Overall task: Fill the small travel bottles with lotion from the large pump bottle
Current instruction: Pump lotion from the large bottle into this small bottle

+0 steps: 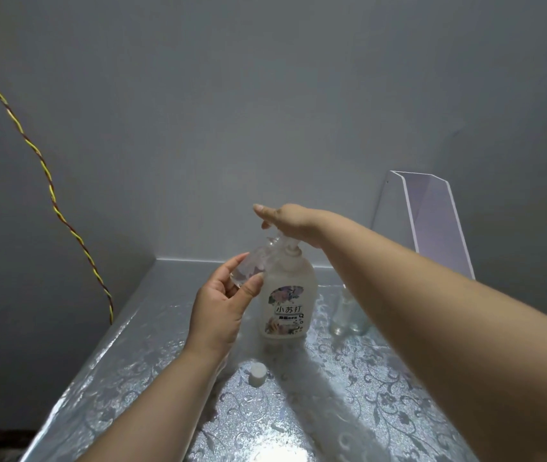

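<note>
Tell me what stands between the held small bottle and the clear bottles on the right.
The large pump bottle, in the head view: beside the small bottle the left hand holds, right hand on its pump.

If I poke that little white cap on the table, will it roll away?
Probably it slides first: the white cap seems to sit on a flat end. Knocked onto its round side, it could well roll. It looks small and plastic, so likely very light, and the shiny table cover may let it skid.
</note>
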The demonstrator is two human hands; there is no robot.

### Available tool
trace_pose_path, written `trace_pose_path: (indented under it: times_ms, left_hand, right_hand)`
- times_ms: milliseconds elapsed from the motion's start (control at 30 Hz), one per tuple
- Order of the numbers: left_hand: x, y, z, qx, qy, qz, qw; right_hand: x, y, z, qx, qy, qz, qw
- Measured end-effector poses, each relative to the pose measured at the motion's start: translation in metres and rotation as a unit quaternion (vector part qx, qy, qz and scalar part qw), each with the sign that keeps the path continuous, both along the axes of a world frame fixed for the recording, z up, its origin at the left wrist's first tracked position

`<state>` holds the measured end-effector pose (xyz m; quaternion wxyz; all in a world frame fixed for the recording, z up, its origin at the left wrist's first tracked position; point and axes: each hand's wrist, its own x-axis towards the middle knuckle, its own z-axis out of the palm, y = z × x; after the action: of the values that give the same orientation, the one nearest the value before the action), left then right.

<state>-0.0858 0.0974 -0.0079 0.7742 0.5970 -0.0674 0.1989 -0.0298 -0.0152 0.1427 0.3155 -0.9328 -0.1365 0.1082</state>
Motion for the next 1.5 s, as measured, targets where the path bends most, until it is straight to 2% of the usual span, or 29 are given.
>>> trace_pose_path:
  times_ms: [567, 733, 1100, 1500]
  left_hand:
    - [-0.004, -0.004, -0.002, -0.036, -0.001, -0.021, 0.999]
    - [0.002, 0.002, 0.003, -0.006, -0.009, -0.018, 1.0]
    - [-0.007, -0.008, -0.004, -0.043, 0.007, -0.027, 0.999]
    - [-0.004, -0.004, 0.002, -0.029, 0.006, -0.024, 0.999]
  right_hand:
    - [0.004, 0.0, -0.007, -0.001, 0.022, 0.006, 1.0]
    - [0.007, 0.001, 0.0, -0.012, 0.026, 0.014, 1.0]
    - [0.01, 0.003, -0.016, -0.001, 0.02, 0.007, 1.0]
    - [0.014, -0.002, -0.007, -0.026, 0.022, 0.016, 0.999]
